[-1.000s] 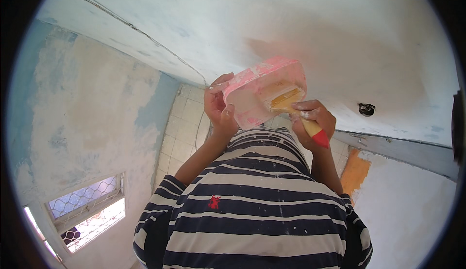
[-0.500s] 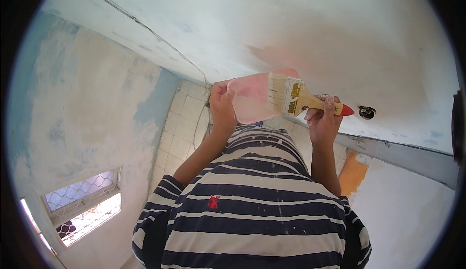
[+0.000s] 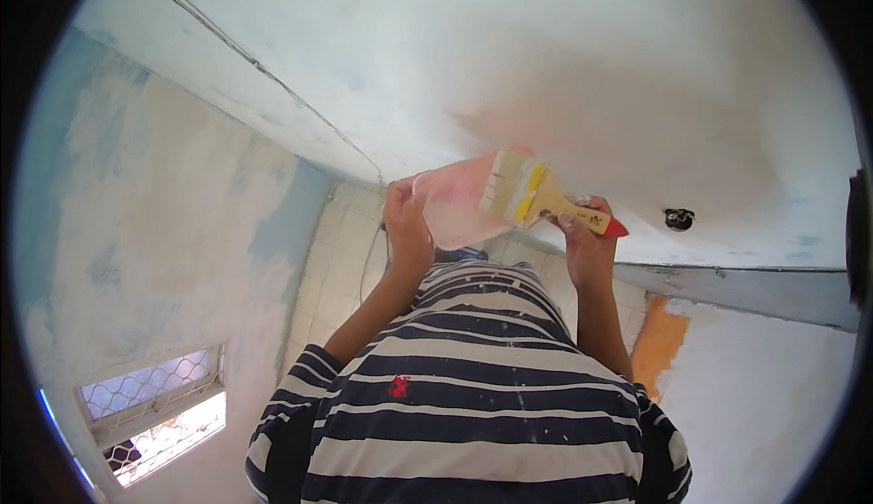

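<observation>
Wearing a striped shirt [image 3: 473, 413] low in the frame, the person lifts both arms. The left hand [image 3: 406, 224] grips the pink tub [image 3: 455, 206] at the middle. The right hand [image 3: 585, 238] is wrapped around the brush [image 3: 536, 196], bristles over the tub. Behind is the white wall [image 3: 546, 58].

Both arms are up in front, elbows bent, left hand [image 3: 406, 224] and right hand [image 3: 585, 242] each curled tight in a grip.
</observation>
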A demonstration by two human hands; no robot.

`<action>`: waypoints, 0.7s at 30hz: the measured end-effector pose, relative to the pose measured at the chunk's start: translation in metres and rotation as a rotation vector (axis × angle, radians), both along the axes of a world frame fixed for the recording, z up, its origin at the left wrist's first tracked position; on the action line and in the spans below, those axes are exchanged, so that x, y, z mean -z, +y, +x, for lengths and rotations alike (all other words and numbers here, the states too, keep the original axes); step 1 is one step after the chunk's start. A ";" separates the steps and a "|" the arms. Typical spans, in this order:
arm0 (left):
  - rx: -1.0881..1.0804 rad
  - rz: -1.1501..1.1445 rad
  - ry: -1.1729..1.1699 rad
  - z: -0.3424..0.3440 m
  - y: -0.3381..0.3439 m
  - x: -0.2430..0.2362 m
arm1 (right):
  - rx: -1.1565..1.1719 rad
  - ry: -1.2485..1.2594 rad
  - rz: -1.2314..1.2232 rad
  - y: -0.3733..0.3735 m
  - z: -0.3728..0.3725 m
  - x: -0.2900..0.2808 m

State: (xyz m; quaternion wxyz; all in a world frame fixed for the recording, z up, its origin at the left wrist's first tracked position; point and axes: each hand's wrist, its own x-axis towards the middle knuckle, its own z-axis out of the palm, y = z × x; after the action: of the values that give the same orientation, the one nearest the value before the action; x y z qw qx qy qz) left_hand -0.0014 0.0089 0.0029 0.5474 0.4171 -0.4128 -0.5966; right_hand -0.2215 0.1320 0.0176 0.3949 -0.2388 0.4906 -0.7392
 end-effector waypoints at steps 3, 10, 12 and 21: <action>0.014 0.038 0.124 0.007 -0.007 0.003 | -0.006 -0.013 -0.025 -0.002 0.010 -0.020; 0.013 -0.136 -0.228 0.036 -0.030 0.028 | 0.100 0.114 -0.385 -0.020 0.001 -0.131; 0.012 0.116 0.084 0.034 -0.031 0.015 | 0.118 0.386 -0.525 -0.017 -0.006 -0.177; 0.076 0.215 0.145 0.039 -0.050 0.064 | 0.467 1.804 -0.949 -0.057 -0.025 -0.436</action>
State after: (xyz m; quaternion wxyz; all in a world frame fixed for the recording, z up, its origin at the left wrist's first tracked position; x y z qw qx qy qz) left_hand 0.0375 -0.0413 -0.0607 0.5048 0.4133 -0.3215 -0.6863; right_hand -0.2469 0.0747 0.4541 -0.4045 -0.7317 0.2967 -0.4614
